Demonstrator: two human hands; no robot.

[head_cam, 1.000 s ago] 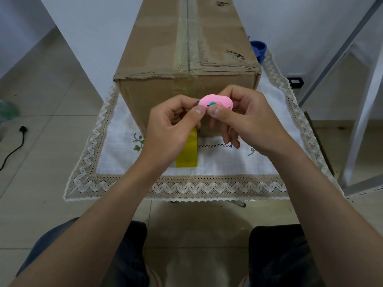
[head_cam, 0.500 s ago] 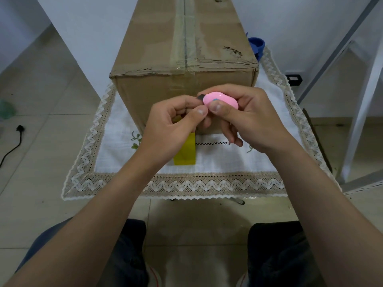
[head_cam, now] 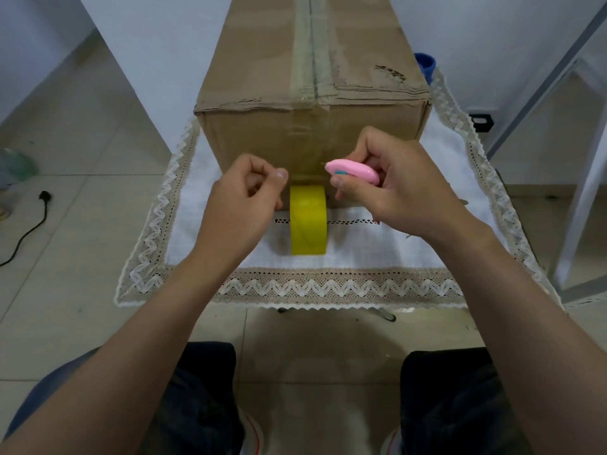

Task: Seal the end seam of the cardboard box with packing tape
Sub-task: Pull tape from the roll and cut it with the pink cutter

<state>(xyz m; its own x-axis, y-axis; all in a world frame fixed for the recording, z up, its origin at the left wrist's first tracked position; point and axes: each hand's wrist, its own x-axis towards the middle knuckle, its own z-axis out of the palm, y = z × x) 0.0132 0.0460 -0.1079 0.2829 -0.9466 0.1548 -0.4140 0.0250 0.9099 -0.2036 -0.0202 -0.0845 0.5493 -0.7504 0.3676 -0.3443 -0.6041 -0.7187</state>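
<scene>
Though light and stiff on its core, sticky at the free end: best pinched by the edges. Yellow tape roll (head_cam: 308, 220) upright near the surface's (head_cam: 377, 254) front edge, against the cardboard box (head_cam: 312, 93). Left hand (head_cam: 244, 200) loosely curled, fingers seemingly grasping nothing; right hand (head_cam: 391, 188) clenched around pink cutter (head_cam: 353, 171).

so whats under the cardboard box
The cardboard box sits on a white lace-edged cloth, which shows around it. The table beneath is covered; only a metal leg peeks out below the cloth's front edge.
</scene>
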